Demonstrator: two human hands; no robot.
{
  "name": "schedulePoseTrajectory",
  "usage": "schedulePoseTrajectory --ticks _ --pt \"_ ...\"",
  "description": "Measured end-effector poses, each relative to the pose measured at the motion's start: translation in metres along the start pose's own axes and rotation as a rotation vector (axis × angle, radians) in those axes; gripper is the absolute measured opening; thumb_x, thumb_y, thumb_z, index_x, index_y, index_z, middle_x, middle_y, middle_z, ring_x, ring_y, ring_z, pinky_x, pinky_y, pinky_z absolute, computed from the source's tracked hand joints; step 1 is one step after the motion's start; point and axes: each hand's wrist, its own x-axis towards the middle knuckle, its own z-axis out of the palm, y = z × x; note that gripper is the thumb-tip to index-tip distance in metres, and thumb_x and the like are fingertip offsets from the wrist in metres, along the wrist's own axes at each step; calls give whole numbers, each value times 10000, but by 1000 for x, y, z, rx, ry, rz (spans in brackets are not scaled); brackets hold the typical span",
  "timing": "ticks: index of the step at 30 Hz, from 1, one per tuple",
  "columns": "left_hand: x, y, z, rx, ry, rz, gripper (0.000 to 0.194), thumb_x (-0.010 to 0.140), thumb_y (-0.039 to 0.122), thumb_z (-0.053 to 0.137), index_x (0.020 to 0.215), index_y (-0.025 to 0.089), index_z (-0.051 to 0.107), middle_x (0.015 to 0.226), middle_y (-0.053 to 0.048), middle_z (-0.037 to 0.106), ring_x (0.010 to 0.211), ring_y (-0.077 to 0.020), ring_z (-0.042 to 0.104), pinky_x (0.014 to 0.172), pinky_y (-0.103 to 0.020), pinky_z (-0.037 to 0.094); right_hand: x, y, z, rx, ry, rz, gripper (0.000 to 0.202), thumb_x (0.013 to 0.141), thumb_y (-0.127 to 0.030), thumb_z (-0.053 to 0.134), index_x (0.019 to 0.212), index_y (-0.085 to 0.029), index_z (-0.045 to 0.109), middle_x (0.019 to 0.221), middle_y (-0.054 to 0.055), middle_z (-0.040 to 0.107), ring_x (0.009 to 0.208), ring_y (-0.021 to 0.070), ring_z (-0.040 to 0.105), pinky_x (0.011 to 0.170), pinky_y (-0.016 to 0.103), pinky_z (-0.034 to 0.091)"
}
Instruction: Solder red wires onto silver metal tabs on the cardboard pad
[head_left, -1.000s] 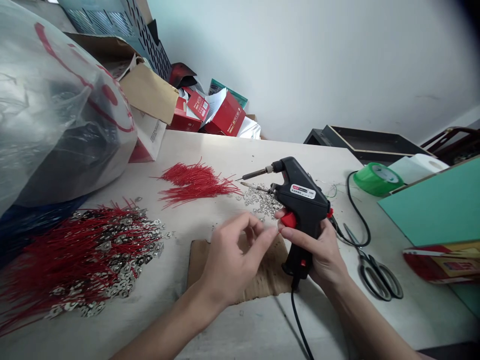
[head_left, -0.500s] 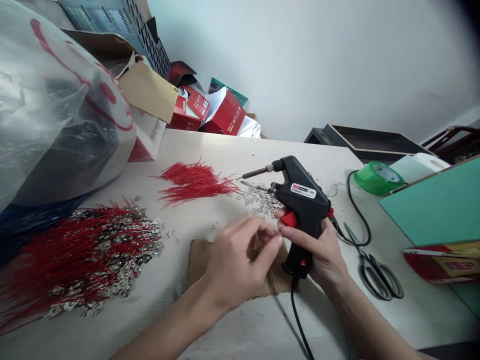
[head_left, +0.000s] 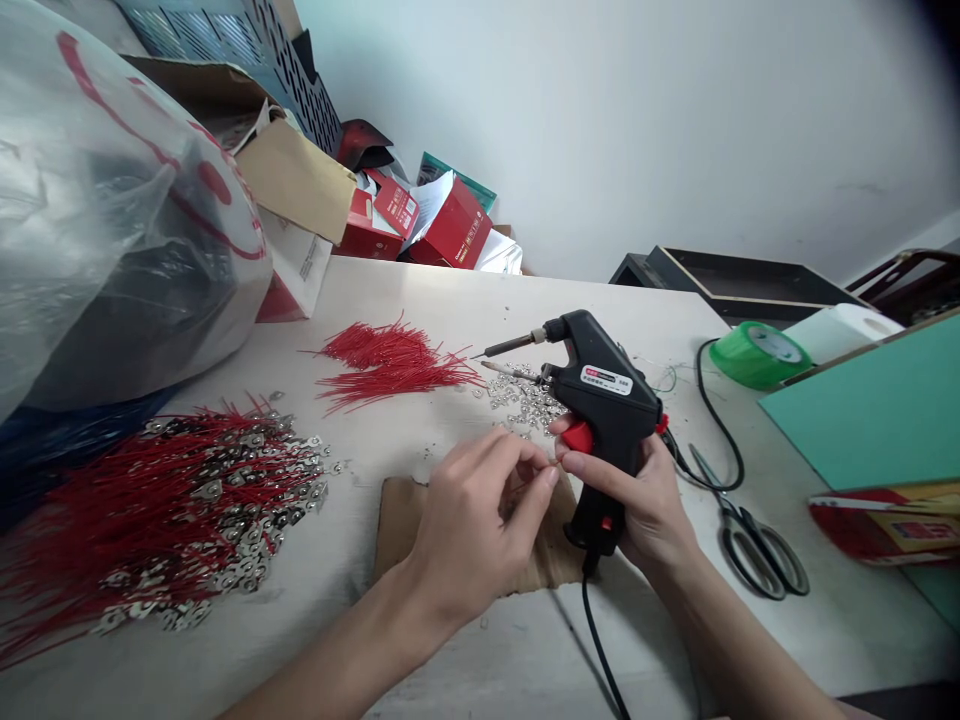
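My right hand (head_left: 652, 490) is wrapped round the grip of a black soldering gun (head_left: 607, 385) with a red trigger. Its tip and feed tube point left, over a scatter of small metal terminals (head_left: 529, 402). In front of the trigger, my left hand (head_left: 480, 510) pinches what looks like a thin red wire (head_left: 557, 463), mostly hidden by the fingers. The right thumb and fingertips meet it there. Beneath both hands lies a piece of brown cardboard (head_left: 397, 515). Loose red wires (head_left: 390, 365) lie in bundles beyond the left hand.
At the left, a big pile of red wires with metal terminals (head_left: 225, 500) lies beside a plastic bag (head_left: 135, 220). To the right are scissors (head_left: 757, 550), green tape (head_left: 757, 355) and the black cable (head_left: 731, 430). Red boxes (head_left: 457, 225) stand at the back.
Almost nothing differs. My left fingertips have shifted very slightly at the pinch, while the soldering gun stays in place in my right hand.
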Motion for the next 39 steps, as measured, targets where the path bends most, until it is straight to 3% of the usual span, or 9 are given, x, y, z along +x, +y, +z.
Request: schedulePoseTrajectory --ticks 5,10,14,20,25,30,39 --pt "5 -3 -8 83 -58 26 124 1021 209 600 901 205 630 869 4 648 793 -157 585 775 -339 449 2 5 -3 40 34 -38 260 787 -277 937 1020 -258 823 1012 20 809 863 188 724 847 313 580" --pt "17 -15 -29 207 -351 28 108 982 181 680 879 213 669 869 22 670 826 -169 608 815 -348 419 5 7 -4 135 68 -21 214 839 -247 899 1037 -238 817 1050 35 810 792 142 687 762 264 551" --pt "20 -19 -35 303 -468 -10 132 945 184 722 825 210 674 826 32 675 765 -169 607 789 -352 392 5 6 -4 141 87 -15 187 843 -262 891 1005 -220 809 1052 46 805 767 139 664 732 269 547" --pt "17 -18 -30 364 -495 6 156 921 163 680 775 207 644 765 25 663 682 -162 570 727 -353 379 6 3 -3 86 116 16 340 827 -307 887 1138 -229 774 1062 57 796 741 154 634 694 294 552" --pt "15 -19 -28 375 -494 24 158 895 144 663 757 208 620 752 25 660 672 -162 561 717 -360 366 7 3 -2 116 113 34 241 814 -305 899 1011 -203 806 968 50 766 719 143 586 669 282 528" --pt "13 -19 -26 418 -540 17 139 899 151 648 776 206 614 778 27 668 713 -173 577 737 -366 356 7 2 -1 164 94 41 220 823 -274 903 1007 -188 819 872 23 722 703 120 544 644 247 481" --pt "14 -19 -26 402 -540 -10 113 898 140 644 808 207 633 791 25 682 701 -169 584 747 -371 382 7 2 -2 190 77 45 186 836 -253 894 999 -197 824 1009 45 771 717 114 537 646 242 473"
